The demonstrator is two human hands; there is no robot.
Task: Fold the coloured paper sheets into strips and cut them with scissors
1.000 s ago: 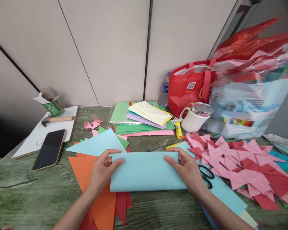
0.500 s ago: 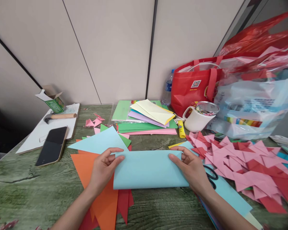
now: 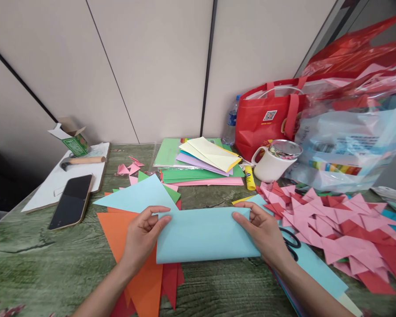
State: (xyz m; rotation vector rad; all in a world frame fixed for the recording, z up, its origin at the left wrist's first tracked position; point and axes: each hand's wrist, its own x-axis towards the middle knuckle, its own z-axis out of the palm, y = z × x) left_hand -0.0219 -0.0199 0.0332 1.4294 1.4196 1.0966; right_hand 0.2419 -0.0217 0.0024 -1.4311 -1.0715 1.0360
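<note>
A light blue sheet of paper (image 3: 201, 235), folded over into a wide band, lies in front of me on the green table (image 3: 46, 268). My left hand (image 3: 141, 237) pinches its upper left corner between thumb and fingers. At the upper right corner my right hand (image 3: 264, 233) does the same, with the palm resting beside the sheet. Under the sheet lie orange (image 3: 132, 246) and red (image 3: 168, 281) paper triangles, and a light blue triangle (image 3: 135, 196) lies behind my left hand. Black scissors (image 3: 292, 244) show just right of my right hand.
A heap of folded pink and red paper pieces (image 3: 336, 226) covers the right. Behind are a stack of coloured sheets (image 3: 198, 167), a yellow glue stick (image 3: 250, 178), a white mug (image 3: 272, 165), a red bag (image 3: 267, 119) and plastic bags (image 3: 346, 145). A phone (image 3: 71, 200) and hammer (image 3: 81, 160) lie left.
Both hands stay pinched on the folded blue sheet's top corners. The view shifted slightly left between the first and second frames; nothing else moved.
</note>
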